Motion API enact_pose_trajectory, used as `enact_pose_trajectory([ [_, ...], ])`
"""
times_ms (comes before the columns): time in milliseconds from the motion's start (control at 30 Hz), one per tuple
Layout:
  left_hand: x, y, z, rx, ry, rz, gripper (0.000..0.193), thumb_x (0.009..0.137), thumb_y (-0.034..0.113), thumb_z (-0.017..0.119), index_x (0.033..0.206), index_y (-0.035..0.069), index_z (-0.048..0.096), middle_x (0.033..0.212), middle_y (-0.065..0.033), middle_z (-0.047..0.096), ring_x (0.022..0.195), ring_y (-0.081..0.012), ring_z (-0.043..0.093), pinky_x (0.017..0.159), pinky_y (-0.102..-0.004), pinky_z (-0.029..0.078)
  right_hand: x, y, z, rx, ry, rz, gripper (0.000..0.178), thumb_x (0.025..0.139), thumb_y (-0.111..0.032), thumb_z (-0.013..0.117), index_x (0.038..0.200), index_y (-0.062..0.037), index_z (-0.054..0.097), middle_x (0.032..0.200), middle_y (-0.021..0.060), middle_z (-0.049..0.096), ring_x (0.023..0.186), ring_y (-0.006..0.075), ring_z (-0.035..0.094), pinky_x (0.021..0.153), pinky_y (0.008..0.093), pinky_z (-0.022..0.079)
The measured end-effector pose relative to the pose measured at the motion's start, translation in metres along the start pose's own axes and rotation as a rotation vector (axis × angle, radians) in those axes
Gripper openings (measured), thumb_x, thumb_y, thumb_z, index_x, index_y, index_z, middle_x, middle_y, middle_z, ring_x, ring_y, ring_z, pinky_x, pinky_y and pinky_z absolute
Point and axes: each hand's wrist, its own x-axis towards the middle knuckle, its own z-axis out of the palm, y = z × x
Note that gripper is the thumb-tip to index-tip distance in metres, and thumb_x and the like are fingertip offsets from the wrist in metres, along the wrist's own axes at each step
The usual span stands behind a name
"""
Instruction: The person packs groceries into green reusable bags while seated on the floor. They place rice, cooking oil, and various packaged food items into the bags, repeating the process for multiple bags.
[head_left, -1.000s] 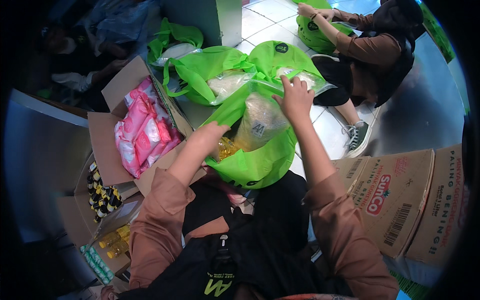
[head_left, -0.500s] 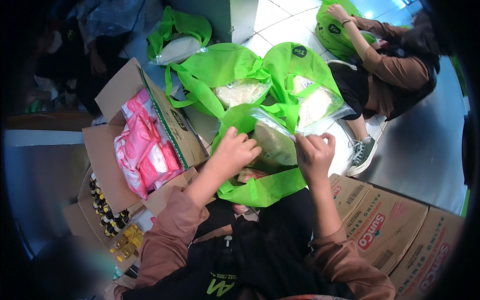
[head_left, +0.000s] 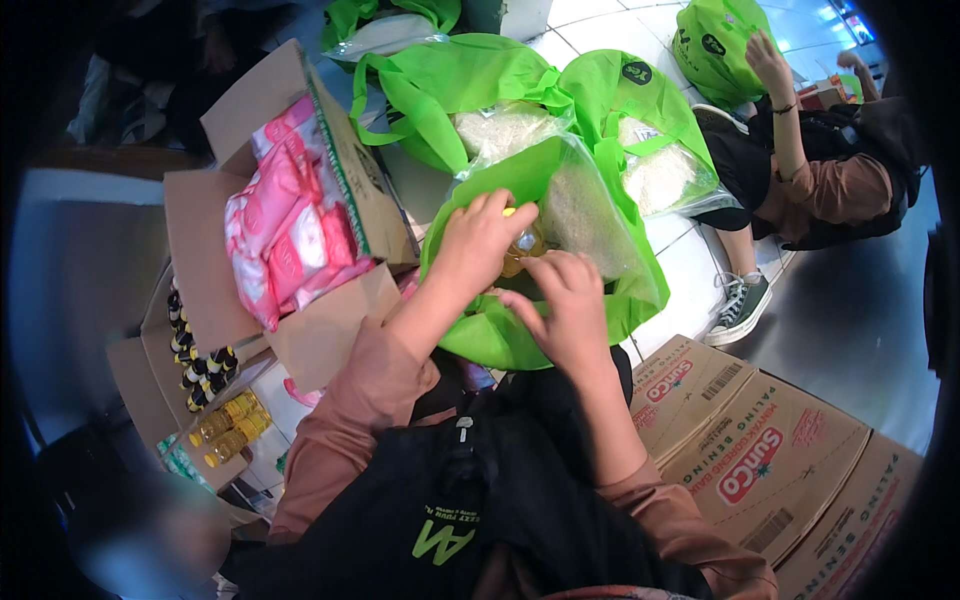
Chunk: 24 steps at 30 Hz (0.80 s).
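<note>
Left hand [head_left: 482, 240] curls its fingers round a yellow-capped oil bottle [head_left: 522, 250] just inside the green bag [head_left: 500, 335] beside the clear rice sack [head_left: 585, 215], right hand [head_left: 560, 300] loosely spread on the rim; likely risk: rim folding, bottle tipping.

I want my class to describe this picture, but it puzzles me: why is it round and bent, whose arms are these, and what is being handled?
The picture comes from a wide fisheye camera worn on a person's head, looking down, so edges bend. The two forearms from the lower edge are that person's own. The left hand reaches into an open green bag, fingers on a yellow-capped bottle beside a clear bag of rice. The right hand rests at the bag's mouth. To the left stands a cardboard box of pink packets, with small bottles below it. Another person sits at upper right with another green bag.
</note>
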Motion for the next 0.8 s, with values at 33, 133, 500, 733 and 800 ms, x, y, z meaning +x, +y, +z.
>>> enact_pose_trajectory([
  [33, -0.001, -0.002, 0.002, 0.009, 0.016, -0.022, 0.043, 0.076, -0.001, 0.057, 0.116, 0.014, 0.059, 0.115, -0.0111, 0.056, 0.108, -0.0357, 0.056, 0.083, -0.0457, 0.049, -0.013, 0.000, 0.005, -0.241, -0.203, -0.015, 0.053, 0.085, -0.049, 0.064, 0.121, -0.0106, 0.060, 0.102, 0.0156, 0.065, 0.102, 0.0340, 0.062, 0.098, 0.0550, 0.039],
  [133, -0.007, -0.008, 0.022, 0.048, 0.255, 0.057, 0.057, 0.074, -0.003, 0.058, 0.127, 0.017, 0.057, 0.115, -0.0123, 0.056, 0.103, -0.0354, 0.058, 0.084, -0.0462, 0.051, -0.037, -0.006, -0.007, 0.078, -0.872, 0.185, 0.042, 0.085, -0.044, 0.069, 0.103, -0.0062, 0.068, 0.100, 0.0221, 0.066, 0.097, 0.0373, 0.064, 0.087, 0.0472, 0.049],
  [500, -0.298, -0.011, -0.021, 0.011, 1.283, -0.362, 0.018, 0.079, 0.002, 0.067, 0.093, 0.005, 0.057, 0.091, -0.0100, 0.057, 0.079, -0.0289, 0.056, 0.073, -0.0369, 0.046, -0.073, -0.059, -0.033, 0.250, -0.664, -0.169, 0.047, 0.078, 0.005, 0.063, 0.123, -0.0099, 0.063, 0.106, 0.0179, 0.061, 0.096, 0.0407, 0.060, 0.082, 0.0425, 0.048],
  [733, -0.632, -0.117, 0.003, 0.582, 1.293, -2.089, 0.060, 0.077, 0.040, 0.075, 0.126, 0.014, 0.054, 0.128, -0.0155, 0.048, 0.121, -0.0342, 0.044, 0.097, -0.0526, 0.034, -0.077, -0.081, -0.028, 0.186, -0.685, -0.156, 0.030, 0.079, -0.001, 0.067, 0.109, -0.0041, 0.066, 0.101, 0.0194, 0.064, 0.090, 0.0425, 0.060, 0.078, 0.0442, 0.048],
  [800, -0.678, -0.107, 0.009, 0.225, 1.266, -2.351, 0.062, 0.076, 0.038, 0.076, 0.127, 0.014, 0.053, 0.126, -0.0150, 0.049, 0.118, -0.0332, 0.046, 0.095, -0.0514, 0.036, -0.080, -0.082, -0.028, 0.164, -0.688, -0.141, 0.029, 0.079, -0.006, 0.072, 0.106, -0.0011, 0.066, 0.100, 0.0201, 0.064, 0.090, 0.0431, 0.061, 0.078, 0.0449, 0.048],
])
